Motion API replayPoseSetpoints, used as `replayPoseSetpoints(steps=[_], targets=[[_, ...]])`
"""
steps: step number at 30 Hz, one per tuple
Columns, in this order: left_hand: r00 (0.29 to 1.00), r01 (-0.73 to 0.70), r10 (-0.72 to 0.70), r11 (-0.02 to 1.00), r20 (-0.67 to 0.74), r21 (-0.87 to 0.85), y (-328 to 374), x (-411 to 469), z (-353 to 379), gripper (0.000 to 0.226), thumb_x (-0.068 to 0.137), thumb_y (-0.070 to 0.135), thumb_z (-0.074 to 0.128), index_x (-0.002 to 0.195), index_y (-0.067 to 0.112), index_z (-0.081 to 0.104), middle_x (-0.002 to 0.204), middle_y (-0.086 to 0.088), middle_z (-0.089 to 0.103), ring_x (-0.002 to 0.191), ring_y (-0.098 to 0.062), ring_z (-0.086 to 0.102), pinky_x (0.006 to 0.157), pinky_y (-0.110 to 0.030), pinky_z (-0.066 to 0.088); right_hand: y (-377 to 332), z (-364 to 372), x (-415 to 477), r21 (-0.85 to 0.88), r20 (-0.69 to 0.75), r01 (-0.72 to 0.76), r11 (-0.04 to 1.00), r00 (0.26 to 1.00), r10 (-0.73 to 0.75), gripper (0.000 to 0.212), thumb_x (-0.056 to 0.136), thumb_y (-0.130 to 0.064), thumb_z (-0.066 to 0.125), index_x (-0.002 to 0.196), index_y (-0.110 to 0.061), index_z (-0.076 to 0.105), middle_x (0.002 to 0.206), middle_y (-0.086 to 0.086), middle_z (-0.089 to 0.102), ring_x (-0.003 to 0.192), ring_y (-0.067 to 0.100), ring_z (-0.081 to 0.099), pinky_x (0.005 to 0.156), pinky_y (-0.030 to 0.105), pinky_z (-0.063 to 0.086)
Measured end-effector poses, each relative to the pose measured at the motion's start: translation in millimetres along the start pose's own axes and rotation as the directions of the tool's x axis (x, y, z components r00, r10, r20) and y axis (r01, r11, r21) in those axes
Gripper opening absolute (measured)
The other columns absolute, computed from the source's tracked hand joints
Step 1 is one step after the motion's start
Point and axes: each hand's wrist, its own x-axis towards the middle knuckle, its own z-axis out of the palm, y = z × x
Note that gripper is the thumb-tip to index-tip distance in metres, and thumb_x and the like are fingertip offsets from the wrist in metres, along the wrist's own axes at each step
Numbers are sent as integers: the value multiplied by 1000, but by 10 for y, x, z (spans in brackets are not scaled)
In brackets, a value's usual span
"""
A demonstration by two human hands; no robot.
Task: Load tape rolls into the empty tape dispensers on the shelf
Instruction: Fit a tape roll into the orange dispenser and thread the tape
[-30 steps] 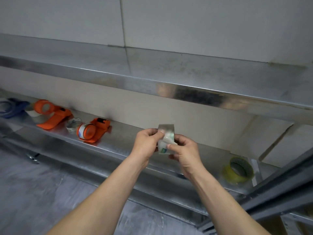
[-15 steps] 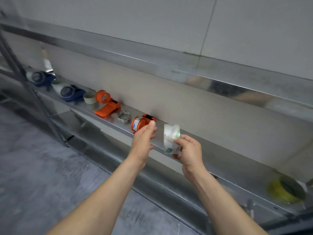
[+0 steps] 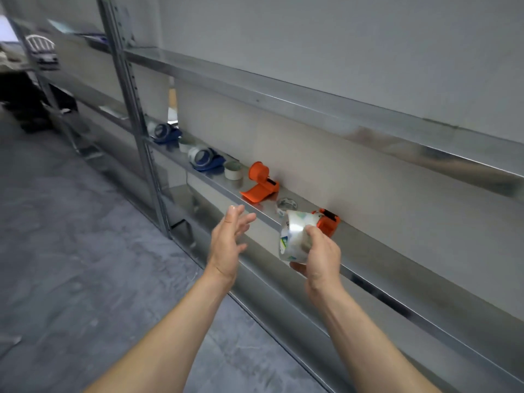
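Head cam: right hand grips tape roll; left hand spread, empty. Steady empty orange dispenser w/ it first.

A mottled grey concrete floor fills the left half of the frame, running up to a pale grey wall at upper right. A perforated steel upright rises left of centre. At far upper left, blurred, a dark bulky mass sits on the floor beneath a white arched object.
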Motion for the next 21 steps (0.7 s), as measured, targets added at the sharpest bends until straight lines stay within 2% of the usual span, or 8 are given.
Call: replayPoseSetpoints(steps=[2, 5, 11, 15, 16, 18, 20, 21], targets=[[999, 1, -1, 1000, -34, -17, 27, 62, -197, 66, 84, 75, 34, 130, 31, 52, 120, 8, 70, 126, -16, 53, 105, -52, 37, 24, 202, -16, 19, 7, -25, 999, 1000, 25, 22, 93, -19, 56, 71, -17, 59, 60, -3, 58, 61, 20, 54, 64, 35, 42], [997, -14, 13, 1000, -81, -18, 72, 163, -446, 62, 83, 73, 32, 124, 33, 55, 120, 8, 70, 124, -14, 54, 104, -49, 38, 65, 484, 32, 43, 16, -60, 997, 998, 59, 20, 93, -20, 55, 74, -16, 60, 67, 1, 59, 64, 22, 57, 71, 41, 46], [986, 8, -12, 1000, -167, -28, 107, 557, -811, 57, 83, 75, 35, 108, 35, 66, 117, 10, 70, 119, -10, 57, 99, -44, 42, 132, 1067, 346, 40, 37, -101, 994, 994, 99, 17, 92, -24, 54, 77, -17, 59, 79, 8, 62, 76, 27, 59, 72, 43, 47], [981, 3, -7, 1000, -195, -22, 104, 980, -948, 55, 84, 74, 36, 108, 34, 67, 113, 8, 72, 120, -13, 57, 102, -48, 42, 200, 1462, 672, 45, 47, -131, 990, 991, 129, 19, 92, -24, 53, 80, -10, 59, 85, 11, 56, 80, 26, 53, 72, 42, 43], [981, 0, -2, 1000, -192, -10, 110, 1112, -963, 55, 84, 73, 37, 111, 34, 64, 109, 5, 74, 119, -14, 58, 103, -49, 41, 224, 1560, 783, 48, 48, -135, 990, 990, 133, 20, 92, -24, 53, 84, -8, 60, 86, 11, 55, 80, 25, 52, 72, 41, 42], [982, -7, 8, 1000, -187, 7, 139, 1391, -970, 50, 85, 69, 37, 114, 34, 56, 92, -5, 77, 113, -23, 63, 103, -52, 41, 250, 1760, 1012, 53, 62, -141, 989, 989, 137, 17, 93, -25, 53, 82, -14, 62, 86, 9, 57, 80, 24, 53, 72, 38, 40], [981, -25, 29, 999, -193, 23, 192, 1663, -970, 40, 87, 65, 40, 107, 34, 54, 76, -13, 74, 102, -33, 68, 101, -53, 42, 249, 1962, 1244, 50, 75, -149, 988, 987, 145, 16, 93, -26, 54, 81, -17, 61, 83, 6, 57, 79, 24, 53, 71, 35, 40], [982, -25, 32, 999, -187, 37, 216, 1807, -971, 37, 88, 65, 41, 104, 34, 54, 75, -14, 74, 99, -34, 69, 100, -53, 42, 245, 2058, 1356, 55, 75, -154, 987, 986, 150, 15, 93, -25, 55, 80, -17, 60, 83, 6, 57, 78, 24, 53, 71, 35, 40]])
